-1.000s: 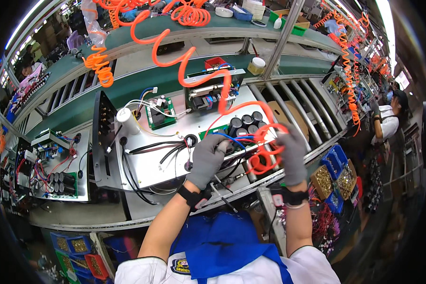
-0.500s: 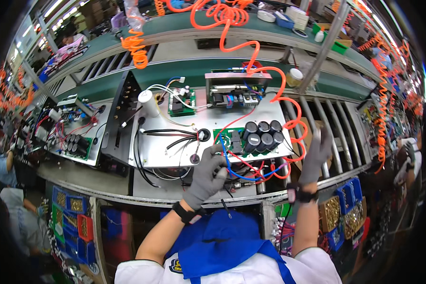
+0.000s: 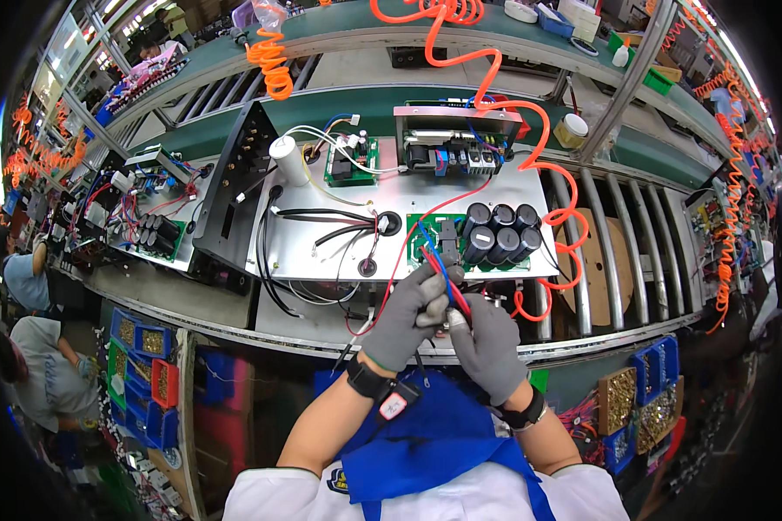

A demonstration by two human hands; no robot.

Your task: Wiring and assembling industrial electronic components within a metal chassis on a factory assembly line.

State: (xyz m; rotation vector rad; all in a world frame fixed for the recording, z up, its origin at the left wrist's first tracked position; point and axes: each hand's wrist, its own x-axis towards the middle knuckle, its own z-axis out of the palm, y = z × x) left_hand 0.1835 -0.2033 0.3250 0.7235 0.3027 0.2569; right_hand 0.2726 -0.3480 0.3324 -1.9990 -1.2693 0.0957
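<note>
A bundle of red and blue wires [image 3: 458,300] runs toward me from the green circuit board [image 3: 420,233] with its cluster of black capacitors [image 3: 501,234]. My gloved left hand [image 3: 404,326] is closed round the bundle at the near edge of the silver metal plate [image 3: 308,259]. Close beside it, my gloved right hand [image 3: 493,352] also grips the wires, its thumb against them. The wire ends are hidden by my fingers. Black cables [image 3: 334,214] come out of a hole in the plate, left of the board. A white cylinder [image 3: 288,159] stands farther back.
A black upright panel [image 3: 228,204] borders the plate on the left, with another wired unit [image 3: 148,217] beyond. An orange coiled hose [image 3: 543,167] hangs over the plate's right end. Metal rollers [image 3: 624,247] lie to the right. Bins of small parts [image 3: 617,399] flank me below.
My right hand has come in from the right, where it was raised and open, to the wires beside my left hand. The red and blue wires are now gathered together between my hands.
</note>
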